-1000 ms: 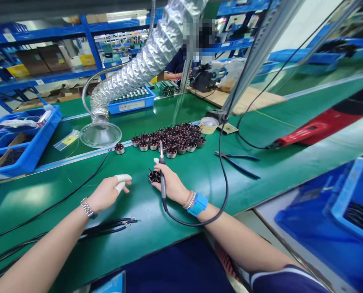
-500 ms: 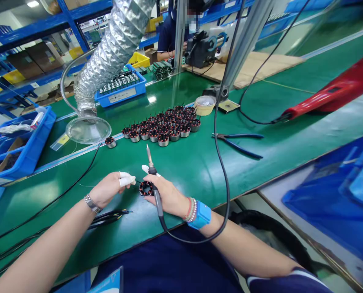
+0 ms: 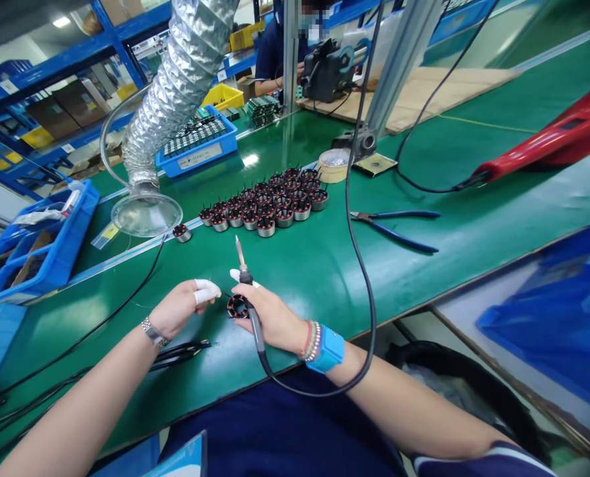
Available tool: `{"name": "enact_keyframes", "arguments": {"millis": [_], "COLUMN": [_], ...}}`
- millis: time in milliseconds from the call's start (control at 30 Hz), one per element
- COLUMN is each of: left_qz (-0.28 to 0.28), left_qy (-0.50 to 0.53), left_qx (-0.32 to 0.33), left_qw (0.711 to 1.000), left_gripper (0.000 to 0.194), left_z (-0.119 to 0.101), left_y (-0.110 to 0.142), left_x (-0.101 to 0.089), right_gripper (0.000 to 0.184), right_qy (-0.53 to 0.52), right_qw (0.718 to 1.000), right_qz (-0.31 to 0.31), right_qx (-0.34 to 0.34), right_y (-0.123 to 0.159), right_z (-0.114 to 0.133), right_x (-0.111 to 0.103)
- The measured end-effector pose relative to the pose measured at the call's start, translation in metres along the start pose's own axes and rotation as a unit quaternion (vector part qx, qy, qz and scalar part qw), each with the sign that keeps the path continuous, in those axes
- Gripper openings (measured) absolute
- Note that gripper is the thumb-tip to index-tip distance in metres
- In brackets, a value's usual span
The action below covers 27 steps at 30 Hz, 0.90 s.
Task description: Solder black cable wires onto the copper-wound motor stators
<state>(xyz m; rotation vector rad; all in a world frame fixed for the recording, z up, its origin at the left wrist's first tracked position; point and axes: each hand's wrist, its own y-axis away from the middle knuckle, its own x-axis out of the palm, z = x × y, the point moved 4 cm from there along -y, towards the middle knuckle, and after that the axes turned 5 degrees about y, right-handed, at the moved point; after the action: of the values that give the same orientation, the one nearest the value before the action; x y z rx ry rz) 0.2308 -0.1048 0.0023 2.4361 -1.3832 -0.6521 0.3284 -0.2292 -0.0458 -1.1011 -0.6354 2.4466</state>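
My right hand [image 3: 273,317] is closed around a soldering iron [image 3: 256,326], its bare tip pointing up and away from me. The same hand also grips a small ring-shaped motor stator [image 3: 237,307] with copper windings, beside the iron's handle. To the left of the stator, my left hand [image 3: 188,306] is pinched, white covers on its fingertips. A thin wire [image 3: 138,305] runs along the bench towards this hand; its end at the fingers is too fine to see clearly. Several more motor stators [image 3: 266,227] stand in rows beyond my hands, and a single stator [image 3: 181,232] sits apart to their left.
A fume duct [image 3: 146,213] hangs at the left, near a blue parts bin [image 3: 51,255]. Blue-handled pliers [image 3: 398,215] and a round tub [image 3: 333,173] lie right of the stators. Black cables [image 3: 175,356] cross the bench at left. A co-worker [image 3: 269,56] sits opposite.
The view has shifted slightly, so the pliers and red tool appear farther right. Both hands keep nearly the same pose, with the soldering iron and stator still in my right hand.
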Motion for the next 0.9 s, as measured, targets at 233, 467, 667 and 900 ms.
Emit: {"name": "enact_keyframes", "arguments": {"millis": [233, 467, 667, 900], "left_qz": [0.011, 0.007, 0.005, 0.023], "left_qy": [-0.128, 0.033, 0.0, -0.017], "left_qx": [-0.024, 0.006, -0.028, -0.031], "left_qw": [0.991, 0.999, 1.0, 0.999], "left_gripper": [0.029, 0.03, 0.036, 0.032], "left_z": [-0.006, 0.009, 0.013, 0.011], "left_y": [0.016, 0.01, 0.019, 0.026], "left_x": [-0.002, 0.01, 0.008, 0.017], "right_gripper": [0.053, 0.052, 0.05, 0.049], "right_qy": [-0.004, -0.007, 0.001, 0.001], "right_qw": [1.0, 1.0, 1.0, 1.0], "right_qz": [0.006, 0.002, 0.004, -0.004], "right_qx": [0.007, 0.007, 0.014, 0.008], "right_y": [0.001, 0.0, 0.0, 0.0], "right_z": [0.0, 0.0, 0.001, 0.001], "right_x": [0.0, 0.001, 0.003, 0.002]}}
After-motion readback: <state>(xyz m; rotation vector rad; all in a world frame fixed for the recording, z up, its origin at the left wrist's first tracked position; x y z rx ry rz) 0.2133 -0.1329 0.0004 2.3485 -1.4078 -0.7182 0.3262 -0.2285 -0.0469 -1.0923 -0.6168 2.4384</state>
